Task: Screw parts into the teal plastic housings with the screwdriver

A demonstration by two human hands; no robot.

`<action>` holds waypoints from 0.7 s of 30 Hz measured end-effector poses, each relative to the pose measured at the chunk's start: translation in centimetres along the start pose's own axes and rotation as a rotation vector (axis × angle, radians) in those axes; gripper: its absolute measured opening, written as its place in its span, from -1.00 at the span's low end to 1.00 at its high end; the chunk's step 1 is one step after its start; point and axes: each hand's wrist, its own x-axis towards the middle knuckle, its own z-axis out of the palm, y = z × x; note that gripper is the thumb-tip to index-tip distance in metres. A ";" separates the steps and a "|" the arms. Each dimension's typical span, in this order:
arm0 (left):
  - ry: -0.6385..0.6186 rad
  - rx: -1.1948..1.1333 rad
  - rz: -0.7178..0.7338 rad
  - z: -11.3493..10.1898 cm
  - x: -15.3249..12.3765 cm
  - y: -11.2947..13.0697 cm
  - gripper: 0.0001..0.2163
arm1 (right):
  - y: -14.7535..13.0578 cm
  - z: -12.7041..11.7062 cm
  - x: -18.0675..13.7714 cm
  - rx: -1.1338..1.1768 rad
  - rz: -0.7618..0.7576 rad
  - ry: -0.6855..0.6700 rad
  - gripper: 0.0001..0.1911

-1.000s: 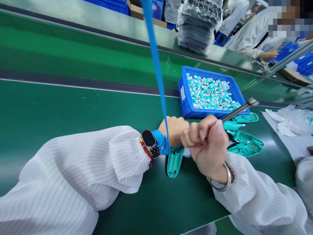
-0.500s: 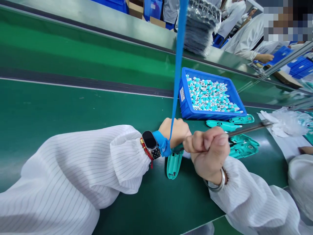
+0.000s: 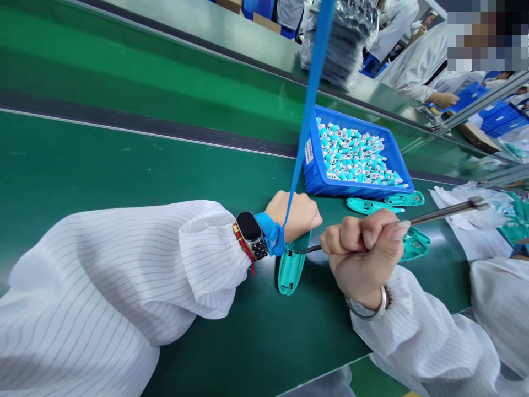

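My left hand [image 3: 295, 214], its fingers curled, is closed over the upper end of a teal plastic shell [image 3: 291, 273] on the green table; the fingers' undersides are hidden. The shell's open inside faces up, with small dark parts near its lower end. My right hand [image 3: 366, 251] is wrapped round a metal rod tool [image 3: 446, 212]. Its thin dark end reaches left to the shell's edge by my left hand, while a thicker knobbed end sticks out to the right. Whether the tip touches the shell I cannot tell. A blue strap [image 3: 308, 127] runs up from my left wrist.
A blue bin [image 3: 359, 192] of small teal-and-white parts stands behind my hands. More teal shells [image 3: 370, 206] lie in front of it. White sheets and plastic bags [image 3: 467, 215] are at the right, near a co-worker's sleeve [image 3: 502, 309]. A conveyor belt [image 3: 165, 82] runs along the back.
My right hand has moved slightly right with the rod tool, whose knobbed end now shows fully. More of the tool's thin end is visible beside the shell. The whole view has shifted slightly.
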 end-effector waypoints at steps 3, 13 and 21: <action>-0.009 -0.001 0.006 0.0 0.0 -0.1 -0.68 | 0.0 0.2 0.1 -0.006 -0.004 -0.007 -0.60; 0.044 0.025 -0.010 0.3 -0.4 0.2 -0.59 | 0.8 0.7 -0.4 0.060 -0.096 -0.061 -0.61; 0.010 -0.040 -0.041 0.1 0.0 0.0 -0.68 | 0.9 0.5 -1.2 0.081 -0.177 -0.091 -0.58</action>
